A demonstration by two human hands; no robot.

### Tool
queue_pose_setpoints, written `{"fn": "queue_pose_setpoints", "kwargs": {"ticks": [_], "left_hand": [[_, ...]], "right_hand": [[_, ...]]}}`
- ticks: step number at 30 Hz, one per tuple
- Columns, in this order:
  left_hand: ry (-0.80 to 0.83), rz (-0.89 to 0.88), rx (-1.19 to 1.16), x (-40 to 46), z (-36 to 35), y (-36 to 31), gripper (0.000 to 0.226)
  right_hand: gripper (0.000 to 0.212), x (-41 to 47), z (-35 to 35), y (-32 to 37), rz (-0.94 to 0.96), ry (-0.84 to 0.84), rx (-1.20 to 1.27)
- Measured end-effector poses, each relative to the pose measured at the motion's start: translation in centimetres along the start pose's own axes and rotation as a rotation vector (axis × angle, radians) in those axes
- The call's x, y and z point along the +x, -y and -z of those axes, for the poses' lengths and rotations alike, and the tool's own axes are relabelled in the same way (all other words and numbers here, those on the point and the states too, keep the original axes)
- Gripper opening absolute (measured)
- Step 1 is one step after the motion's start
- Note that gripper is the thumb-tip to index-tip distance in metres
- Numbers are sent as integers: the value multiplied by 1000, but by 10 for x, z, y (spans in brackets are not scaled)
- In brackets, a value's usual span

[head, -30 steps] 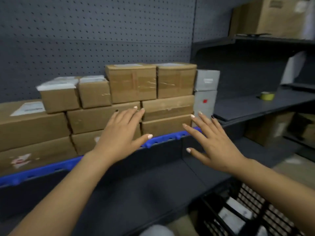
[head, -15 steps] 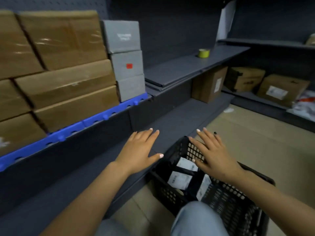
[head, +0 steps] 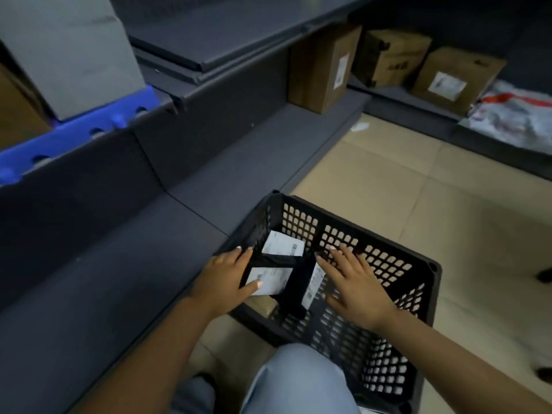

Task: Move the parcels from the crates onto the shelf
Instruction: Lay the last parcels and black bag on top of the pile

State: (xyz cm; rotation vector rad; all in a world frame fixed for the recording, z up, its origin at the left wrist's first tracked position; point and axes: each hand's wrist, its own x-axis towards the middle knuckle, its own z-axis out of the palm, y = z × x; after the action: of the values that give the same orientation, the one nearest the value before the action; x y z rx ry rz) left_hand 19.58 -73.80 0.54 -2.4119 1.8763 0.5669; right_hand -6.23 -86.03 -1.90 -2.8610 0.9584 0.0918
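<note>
Both hands are down inside the black plastic crate (head: 397,297), and neither has closed on anything. The left hand (head: 227,282) is spread flat, its thumb tip lying on the white shipping label of the nearest black parcel (head: 270,279) and its fingers running along that parcel's edge at 9 o'clock. The right hand (head: 355,286) is also spread, fingers fanned, hovering or resting against the crate's far perforated wall at 3 o'clock of the parcels; whether it touches a parcel cannot be told.

Between the hands stand several black parcels, packed close and tilted on edge. A second labelled parcel (head: 283,245) sits just behind the first at 12 o'clock, and a third (head: 310,283) leans beside the right hand, its label facing sideways.

Judging from the glossy black wrap and slim outlines, these look like poly-bagged mailers: probably light, somewhat soft, and slick on the film. A flat grip across both broad faces, thumb on the label side and fingers behind, seems surest; pinching a loose corner of the film could let the contents slide or the wrap stretch. One hand should be enough for each.

The dark grey shelf (head: 239,144) runs past the crate from 9 to 12 o'clock, with grey and brown boxes already stacked at 10 o'clock.
</note>
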Motion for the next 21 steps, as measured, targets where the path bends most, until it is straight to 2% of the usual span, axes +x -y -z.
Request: {"fn": "queue_pose_setpoints", "kwargs": {"ticks": [4, 8, 11, 21], "left_hand": [[101, -63, 100, 43, -28, 2, 80], [186, -160, 184, 85, -50, 1, 74], [226, -222, 273, 111, -65, 7, 73], [388, -250, 565, 143, -101, 23, 81]], "right_hand": [[74, 7, -29, -14, -52, 81, 21], [73, 12, -57, -25, -132, 180, 41], [74, 15, -73, -32, -181, 247, 61], [75, 15, -113, -51, -207, 415, 48]]}}
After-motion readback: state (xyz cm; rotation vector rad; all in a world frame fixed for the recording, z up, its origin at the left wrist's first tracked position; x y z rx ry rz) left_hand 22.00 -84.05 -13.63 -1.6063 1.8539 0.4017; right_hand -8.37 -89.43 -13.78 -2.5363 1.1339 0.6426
